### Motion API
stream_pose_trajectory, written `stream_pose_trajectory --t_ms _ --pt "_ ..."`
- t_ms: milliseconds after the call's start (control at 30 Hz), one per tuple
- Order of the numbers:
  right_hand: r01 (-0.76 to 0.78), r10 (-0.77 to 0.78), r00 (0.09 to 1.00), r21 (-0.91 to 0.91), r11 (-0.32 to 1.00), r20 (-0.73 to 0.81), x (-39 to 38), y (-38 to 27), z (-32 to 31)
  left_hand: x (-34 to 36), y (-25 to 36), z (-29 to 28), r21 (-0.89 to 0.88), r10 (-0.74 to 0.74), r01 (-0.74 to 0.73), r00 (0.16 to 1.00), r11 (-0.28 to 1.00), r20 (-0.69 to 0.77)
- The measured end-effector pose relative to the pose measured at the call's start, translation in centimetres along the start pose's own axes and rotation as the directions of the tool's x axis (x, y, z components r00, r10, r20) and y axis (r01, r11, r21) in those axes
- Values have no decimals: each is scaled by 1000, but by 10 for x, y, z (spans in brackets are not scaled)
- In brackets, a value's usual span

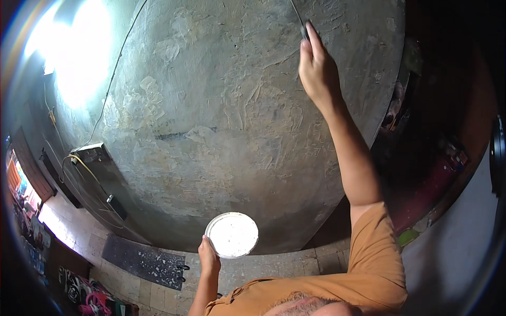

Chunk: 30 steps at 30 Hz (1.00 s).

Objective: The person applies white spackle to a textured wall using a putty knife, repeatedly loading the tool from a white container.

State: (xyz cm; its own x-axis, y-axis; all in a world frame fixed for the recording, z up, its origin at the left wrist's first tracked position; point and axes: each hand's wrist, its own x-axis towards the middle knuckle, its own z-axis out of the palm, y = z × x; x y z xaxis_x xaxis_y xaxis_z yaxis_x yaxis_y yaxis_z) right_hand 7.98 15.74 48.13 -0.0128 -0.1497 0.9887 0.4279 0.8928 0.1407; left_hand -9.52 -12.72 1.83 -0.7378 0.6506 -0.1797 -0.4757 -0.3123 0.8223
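My left hand (209,256) grips the rim of a round white container (232,235) low in front of my body. Its top looks bright white with a few specks; overexposure hides whether it is a filled tub or a lid. Raised high against the wall, my right hand (320,73) is closed round the dark handle of a thin-rodded tool (304,31). The rod runs up out of the picture, so its working end is hidden. Behind both hands stands a grey wall (232,100) with rough, patchy plaster.
A glaring light (84,47) shines at upper left. Cables run down to a small box (92,152) and a socket strip (117,206). A dark speckled mat (145,262) lies on the tiled floor (158,297). Bags and clutter (95,297) fill the lower left.
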Motion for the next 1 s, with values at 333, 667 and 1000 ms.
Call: stream_pose_trajectory --t_ms 333,667,1000 --pt "-118 219 952 -402 908 216 28 -19 80 13 34 -59 59 -18 16 999 998 37" --pt "-143 194 979 -449 882 68 71 -35 81 28 54 -87 45 -16 16 1000 999 1" --pt "-166 242 962 -439 883 123 62 -58 78 32 50 -81 45 -28 27 999 999 25"
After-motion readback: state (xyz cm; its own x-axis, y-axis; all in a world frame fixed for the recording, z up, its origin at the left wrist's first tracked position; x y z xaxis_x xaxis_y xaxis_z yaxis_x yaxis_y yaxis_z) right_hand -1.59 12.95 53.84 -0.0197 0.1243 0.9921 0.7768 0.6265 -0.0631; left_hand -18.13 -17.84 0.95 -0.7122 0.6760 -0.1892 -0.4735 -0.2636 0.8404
